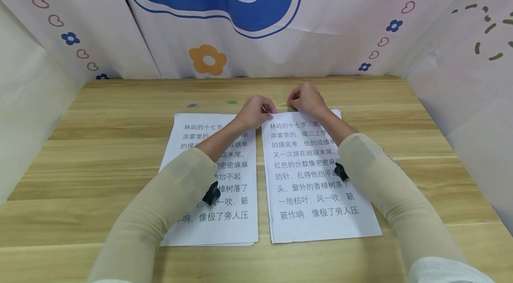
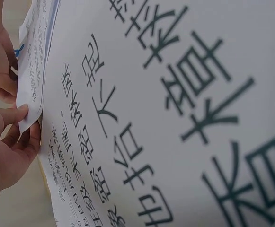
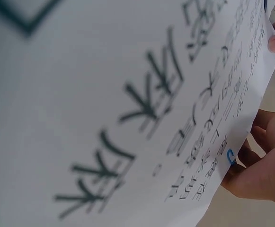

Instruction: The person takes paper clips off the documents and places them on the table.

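Observation:
Two stacks of printed paper lie side by side, the left paper stack (image 1: pixel 236 234) and the right paper stack (image 1: pixel 320 229). With thumb and fingers, my left hand (image 1: pixel 256 111) pinches the upper left corner of the right stack, which shows lifted in the left wrist view. My right hand (image 1: pixel 306 98) is at that stack's top edge, fingers curled. Between its fingertips, a blue paper clip (image 3: pixel 230 156) overlaps the sheet's edge in the right wrist view. Just left of the right fingertips, a yellow paper clip (image 1: pixel 283 104) lies on the table.
Beyond the left stack, a blue paper clip (image 1: pixel 192 105) and a green paper clip (image 1: pixel 232 102) lie on the wooden table (image 1: pixel 80 176). A patterned cloth (image 1: pixel 160 42) hangs along the table's far edge, with pale sheeting at both sides.

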Demonstrator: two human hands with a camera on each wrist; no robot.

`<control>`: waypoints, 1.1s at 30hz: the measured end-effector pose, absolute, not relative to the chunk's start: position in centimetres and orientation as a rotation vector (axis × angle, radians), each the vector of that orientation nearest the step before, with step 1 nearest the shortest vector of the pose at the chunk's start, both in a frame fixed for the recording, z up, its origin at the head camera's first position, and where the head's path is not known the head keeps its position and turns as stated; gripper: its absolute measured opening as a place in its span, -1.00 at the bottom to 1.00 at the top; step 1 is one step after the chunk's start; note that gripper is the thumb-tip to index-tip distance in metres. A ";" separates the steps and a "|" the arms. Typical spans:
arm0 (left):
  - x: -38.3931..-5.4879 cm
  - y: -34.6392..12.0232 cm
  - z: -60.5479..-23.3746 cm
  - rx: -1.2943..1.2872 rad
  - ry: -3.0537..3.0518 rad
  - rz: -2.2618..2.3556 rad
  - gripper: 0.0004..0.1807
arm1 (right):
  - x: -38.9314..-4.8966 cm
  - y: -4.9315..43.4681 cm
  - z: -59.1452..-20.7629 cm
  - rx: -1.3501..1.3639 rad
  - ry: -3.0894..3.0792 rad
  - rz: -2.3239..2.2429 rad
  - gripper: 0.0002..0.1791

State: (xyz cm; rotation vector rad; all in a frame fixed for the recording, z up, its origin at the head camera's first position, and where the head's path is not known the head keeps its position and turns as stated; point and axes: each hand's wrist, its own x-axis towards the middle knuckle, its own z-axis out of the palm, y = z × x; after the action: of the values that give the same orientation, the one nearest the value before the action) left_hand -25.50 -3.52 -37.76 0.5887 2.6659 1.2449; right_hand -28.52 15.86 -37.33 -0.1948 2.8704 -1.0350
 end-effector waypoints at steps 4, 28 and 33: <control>-25.6 -3.5 -37.8 0.582 2.665 1.244 -0.85 | -28.7 15.9 -37.4 -0.184 2.867 -1.033 -0.88; -25.7 -3.4 -37.9 0.561 2.640 1.248 -0.86 | -27.9 17.2 -36.8 -0.289 2.828 -1.070 -0.86; -25.7 -3.6 -37.8 0.557 2.642 1.261 -0.87 | -27.7 17.7 -36.6 -0.370 2.827 -1.084 -0.83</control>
State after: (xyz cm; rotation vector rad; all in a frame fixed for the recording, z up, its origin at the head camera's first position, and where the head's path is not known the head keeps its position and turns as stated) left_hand -25.66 -3.59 -37.80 0.5566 2.6419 1.2610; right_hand -27.73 17.66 -36.58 -0.3703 2.8272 -1.0836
